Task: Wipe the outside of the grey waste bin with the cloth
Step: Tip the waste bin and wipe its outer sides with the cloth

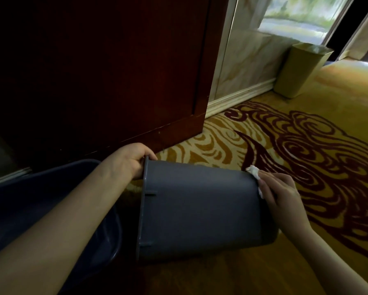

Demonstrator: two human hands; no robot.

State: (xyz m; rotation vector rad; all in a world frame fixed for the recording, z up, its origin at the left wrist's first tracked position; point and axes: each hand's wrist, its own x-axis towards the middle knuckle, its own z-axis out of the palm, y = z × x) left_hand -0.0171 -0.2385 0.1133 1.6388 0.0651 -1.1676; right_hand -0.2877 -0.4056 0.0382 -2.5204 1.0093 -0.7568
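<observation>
The grey waste bin (pixel 200 209) lies tipped on its side above the carpet, rim to the left and base to the right. My left hand (pixel 129 160) grips the rim at its upper edge. My right hand (pixel 278 192) presses a small white cloth (pixel 255 175) against the base end of the bin. Most of the cloth is hidden under my fingers.
A dark blue tub (pixel 19 201) sits at the lower left under my left forearm. A dark wooden door (pixel 98 71) stands behind. An olive-coloured bin (pixel 298 69) stands by the marble wall at the upper right. Patterned yellow and maroon carpet (pixel 306 145) covers the floor.
</observation>
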